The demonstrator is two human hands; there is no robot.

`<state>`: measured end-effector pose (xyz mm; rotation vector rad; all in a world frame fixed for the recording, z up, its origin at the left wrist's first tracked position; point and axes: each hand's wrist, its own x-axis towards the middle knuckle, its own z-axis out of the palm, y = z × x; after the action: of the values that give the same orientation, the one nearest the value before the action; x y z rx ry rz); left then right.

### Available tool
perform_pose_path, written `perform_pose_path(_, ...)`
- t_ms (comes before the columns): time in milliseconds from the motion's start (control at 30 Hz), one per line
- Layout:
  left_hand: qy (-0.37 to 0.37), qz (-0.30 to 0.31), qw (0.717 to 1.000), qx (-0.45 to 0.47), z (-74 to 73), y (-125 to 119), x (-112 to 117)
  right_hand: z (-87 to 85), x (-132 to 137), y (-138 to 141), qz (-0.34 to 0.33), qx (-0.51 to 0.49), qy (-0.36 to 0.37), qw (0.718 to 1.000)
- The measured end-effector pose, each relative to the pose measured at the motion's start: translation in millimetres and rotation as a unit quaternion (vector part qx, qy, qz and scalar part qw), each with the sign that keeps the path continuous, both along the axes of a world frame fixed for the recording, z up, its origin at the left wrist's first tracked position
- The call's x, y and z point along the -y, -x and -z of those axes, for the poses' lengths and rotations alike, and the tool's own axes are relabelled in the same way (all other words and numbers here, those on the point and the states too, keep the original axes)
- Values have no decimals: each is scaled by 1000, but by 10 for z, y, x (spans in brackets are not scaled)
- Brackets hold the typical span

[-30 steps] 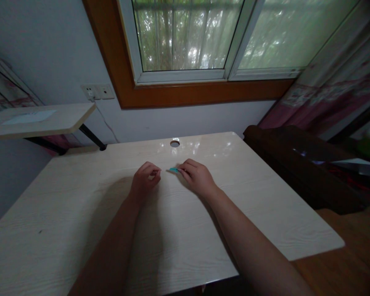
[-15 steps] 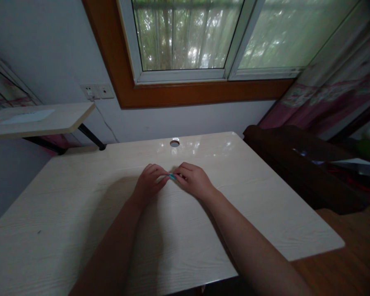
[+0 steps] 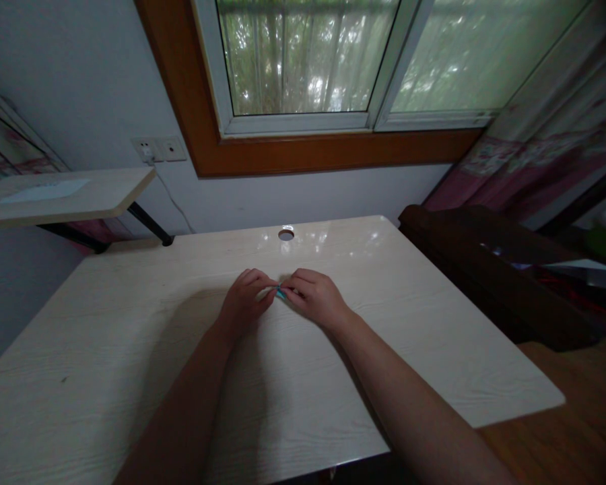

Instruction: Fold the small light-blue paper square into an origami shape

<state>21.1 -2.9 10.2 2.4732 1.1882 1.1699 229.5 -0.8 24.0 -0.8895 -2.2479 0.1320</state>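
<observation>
My left hand [image 3: 245,302] and my right hand [image 3: 314,296] rest on a pale wooden table [image 3: 131,350], fingertips meeting near the middle. Both are curled in a pinch on a small teal object [image 3: 281,292] held between them. Only a sliver of the teal object shows; the fingers hide most of it, and I cannot make out what it is.
A round cable hole [image 3: 285,234] sits in the table near its far edge. A smaller shelf-like tabletop [image 3: 65,195] stands at the left by a wall socket [image 3: 159,149]. Dark wooden furniture [image 3: 485,269] stands right of the table, under a window.
A second ago the hands were apart, with the teal object only in the right hand's fingers. The left hand has since moved right and pinched it too; the hands have barely shifted since.
</observation>
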Motion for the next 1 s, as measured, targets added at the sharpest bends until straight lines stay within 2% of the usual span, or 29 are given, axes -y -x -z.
perform_pose_path(300,-33,-10,999,-6,-7,-16,15,-8,18,24,-11,2,-5,1000)
perform_pose_path(567,-39,-16,999,20,28,9,-3,5,-2,2,39,-18,16,999)
perform_pose_path(1000,-7,-23,1000,16,-3,-14,19,11,15,17,23,-13,14,1000)
